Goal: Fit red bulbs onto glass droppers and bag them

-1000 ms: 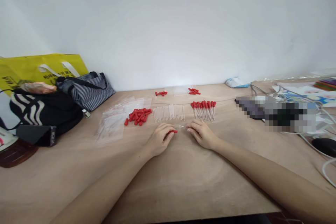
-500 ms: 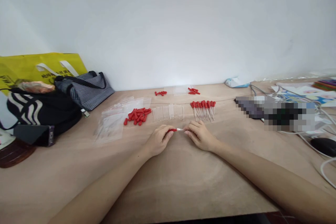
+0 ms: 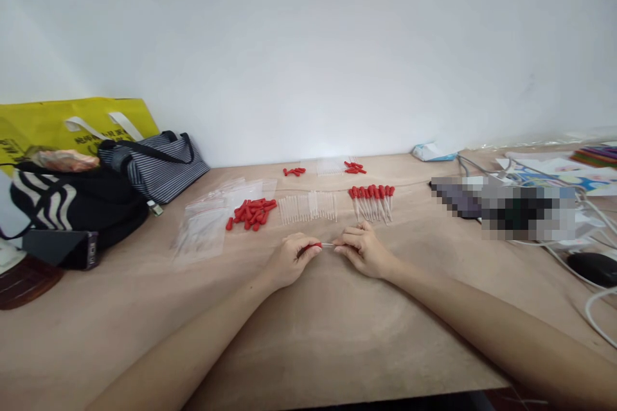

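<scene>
My left hand pinches a red rubber dropper bulb, most of it hidden by the fingers. From the bulb's open end a clear dropper tube runs to my right hand, whose thumb and fingers are closed on it. Bulb and tube meet end to end; how deep the tube sits I cannot tell. Beyond my hands lie a heap of loose red bulbs, a row of bare clear tubes, and to the right a row of droppers with red bulbs fitted.
Clear plastic bags lie left of the bulbs. Farther left stand a striped bag, a black bag and a phone-like box. Cables, papers and a black mouse crowd the right. More bulbs lie near the wall.
My two hands have come slightly closer together and a little lower. Less of the tube and bulb shows between my fingers. The rows and heap look the same.
</scene>
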The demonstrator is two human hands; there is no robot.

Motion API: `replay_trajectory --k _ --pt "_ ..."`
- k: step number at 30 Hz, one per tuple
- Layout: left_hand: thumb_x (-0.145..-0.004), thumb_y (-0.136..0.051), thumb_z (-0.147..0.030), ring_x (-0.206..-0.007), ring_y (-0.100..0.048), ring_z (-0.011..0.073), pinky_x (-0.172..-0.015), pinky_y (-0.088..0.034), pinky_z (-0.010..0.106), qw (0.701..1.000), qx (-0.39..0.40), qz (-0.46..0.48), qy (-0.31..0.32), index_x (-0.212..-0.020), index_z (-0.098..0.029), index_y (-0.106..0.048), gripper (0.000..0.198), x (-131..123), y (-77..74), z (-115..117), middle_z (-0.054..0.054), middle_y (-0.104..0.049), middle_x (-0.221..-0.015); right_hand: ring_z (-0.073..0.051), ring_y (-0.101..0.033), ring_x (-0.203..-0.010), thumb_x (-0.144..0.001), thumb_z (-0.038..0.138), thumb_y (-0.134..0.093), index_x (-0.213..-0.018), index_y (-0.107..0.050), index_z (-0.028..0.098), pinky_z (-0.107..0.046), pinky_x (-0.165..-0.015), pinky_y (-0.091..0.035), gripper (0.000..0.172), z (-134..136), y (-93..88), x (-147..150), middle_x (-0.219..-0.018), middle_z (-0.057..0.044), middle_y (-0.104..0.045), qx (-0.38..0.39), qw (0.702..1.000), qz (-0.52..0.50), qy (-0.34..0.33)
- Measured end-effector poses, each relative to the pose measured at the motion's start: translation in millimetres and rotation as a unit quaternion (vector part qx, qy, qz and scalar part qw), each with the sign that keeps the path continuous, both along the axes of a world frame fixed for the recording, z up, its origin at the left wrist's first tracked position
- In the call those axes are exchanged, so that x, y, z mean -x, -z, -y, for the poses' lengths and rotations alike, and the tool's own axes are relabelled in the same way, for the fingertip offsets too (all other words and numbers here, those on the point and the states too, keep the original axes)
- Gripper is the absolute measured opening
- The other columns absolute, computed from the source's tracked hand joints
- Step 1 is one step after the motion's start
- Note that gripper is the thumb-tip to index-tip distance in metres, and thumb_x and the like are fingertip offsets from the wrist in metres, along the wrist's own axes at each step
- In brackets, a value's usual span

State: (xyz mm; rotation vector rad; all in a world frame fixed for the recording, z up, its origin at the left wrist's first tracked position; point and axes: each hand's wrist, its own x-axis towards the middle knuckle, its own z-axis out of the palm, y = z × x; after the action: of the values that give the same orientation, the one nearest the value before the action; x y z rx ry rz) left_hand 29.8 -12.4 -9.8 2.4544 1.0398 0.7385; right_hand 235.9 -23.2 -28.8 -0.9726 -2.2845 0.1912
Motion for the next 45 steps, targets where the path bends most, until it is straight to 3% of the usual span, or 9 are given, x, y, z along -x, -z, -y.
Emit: replay_trajectory --k 11,21,32,41,45 --pt "-0.084 -0.044 -0.024 -0.071 -0.055 0.0144 -0.068 -0.041 0.026 0.999 -0.012 -0.023 0.027 -0.077 -0.017 -0.062 0.020 -1.5 -3.4 3.0 0.002 -0.062 -0.072 -0.011 -0.047 -0.062 -0.087 0.024 -0.040 -0.079 -0.061 0.019 -0.031 -0.070 -0.022 0.023 -3.6 -2.2 -4.0 -0.072 -0.002 -0.059 -0.092 0.992 0.080 -0.009" --pt "-0.083 -0.045 -0.023 -0.069 -0.055 0.0134 -0.067 -0.041 0.025 0.998 0.000 -0.020 0.062 -0.077 -0.016 -0.062 0.019 -0.6 -3.4 2.5 0.002 -0.063 -0.071 -0.011 -0.045 -0.061 -0.088 0.017 -0.034 -0.084 -0.062 0.019 -0.031 -0.066 -0.021 0.029 -5.2 -5.0 -4.8 -0.067 -0.002 -0.058 -0.204 0.972 0.118 -0.012" --pt "-0.084 -0.045 -0.028 -0.060 -0.051 0.0127 -0.065 -0.041 0.027 0.997 -0.046 0.009 0.056 -0.064 -0.016 -0.060 0.028 -2.4 -2.4 1.2 0.001 -0.059 -0.058 -0.011 -0.046 -0.061 -0.086 0.024 -0.039 -0.081 -0.062 0.018 -0.031 -0.067 -0.022 0.024 2.1 -3.2 1.4 -0.070 -0.002 -0.059 -0.107 0.991 0.076 0.004" --pt "-0.083 -0.045 -0.027 -0.064 -0.054 0.0128 -0.080 -0.039 0.033 0.994 -0.079 -0.001 0.076 -0.069 -0.017 -0.058 0.022 -0.3 1.0 0.6 0.001 -0.061 -0.064 -0.011 -0.046 -0.061 -0.087 0.024 -0.036 -0.077 -0.061 0.017 -0.030 -0.066 -0.023 0.028 4.4 -4.6 3.4 -0.067 -0.002 -0.057 -0.076 0.995 0.066 -0.015" --pt "-0.083 -0.044 -0.027 -0.065 -0.053 0.0135 -0.079 -0.040 0.033 0.993 -0.087 -0.001 0.075 -0.069 -0.017 -0.057 0.021 -0.6 1.8 1.2 0.002 -0.060 -0.065 -0.012 -0.046 -0.061 -0.087 0.023 -0.035 -0.074 -0.060 0.017 -0.029 -0.066 -0.024 0.029 4.3 -4.1 6.6 -0.065 -0.002 -0.056 -0.066 0.996 0.061 -0.022"
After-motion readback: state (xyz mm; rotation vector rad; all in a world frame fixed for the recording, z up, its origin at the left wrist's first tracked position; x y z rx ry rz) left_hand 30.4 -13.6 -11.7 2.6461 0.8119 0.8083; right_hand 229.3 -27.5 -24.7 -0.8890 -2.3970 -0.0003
